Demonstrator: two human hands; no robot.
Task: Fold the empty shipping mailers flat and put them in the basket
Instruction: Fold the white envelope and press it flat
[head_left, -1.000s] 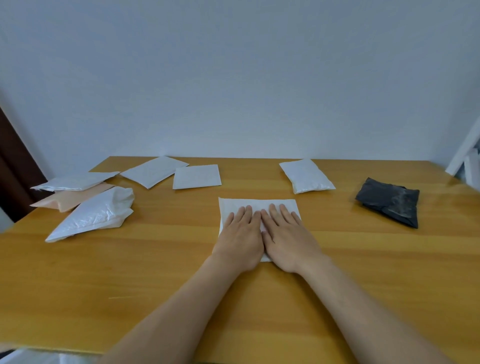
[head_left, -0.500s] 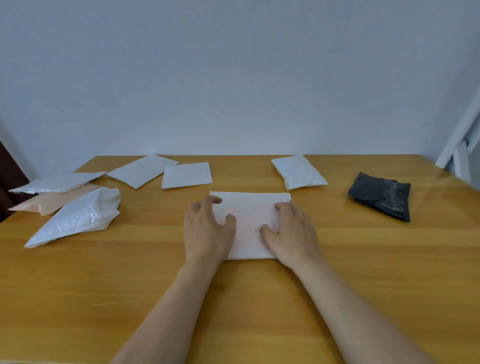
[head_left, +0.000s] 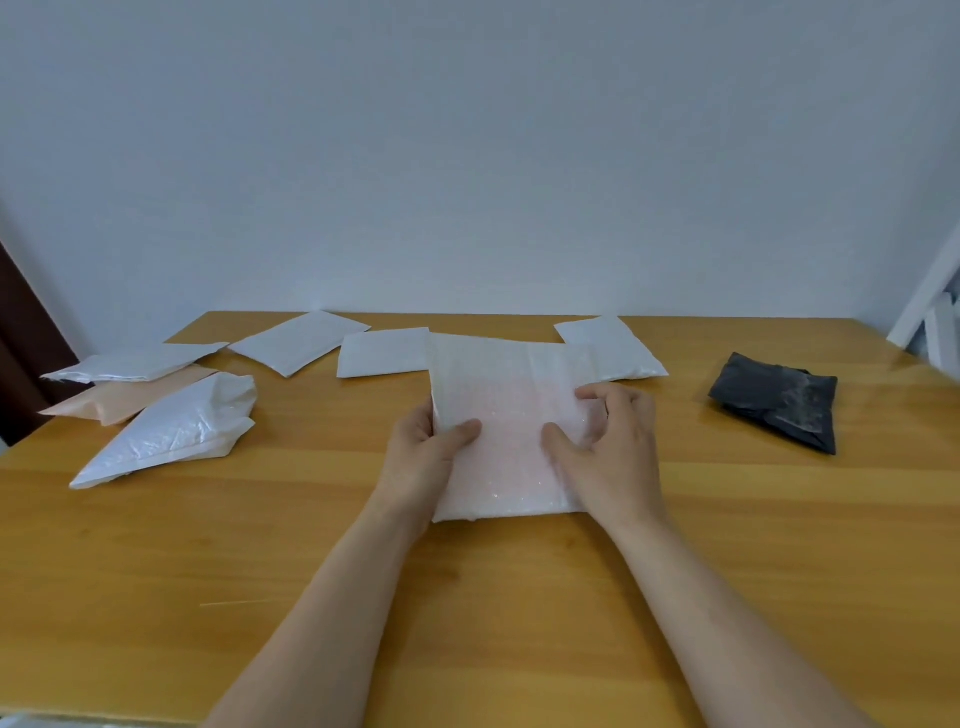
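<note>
Wooden table (head_left: 208, 545), head view: pale pink bubble mailer (head_left: 511, 415) gripped at its sides by left hand (head_left: 423, 457) and right hand (head_left: 608, 447); white mailers (head_left: 382, 352) and one peach mailer (head_left: 130, 397) far left; black poly mailer (head_left: 776, 400) right.

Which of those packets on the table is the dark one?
The black mailer at the far right, lying alone and crumpled; all the others are white or peach.

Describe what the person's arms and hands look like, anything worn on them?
Both forearms are bare up to the frame's bottom edge: no sleeves show. The left hand and right hand wear no gloves, rings, watch or bracelet that can be seen.
</note>
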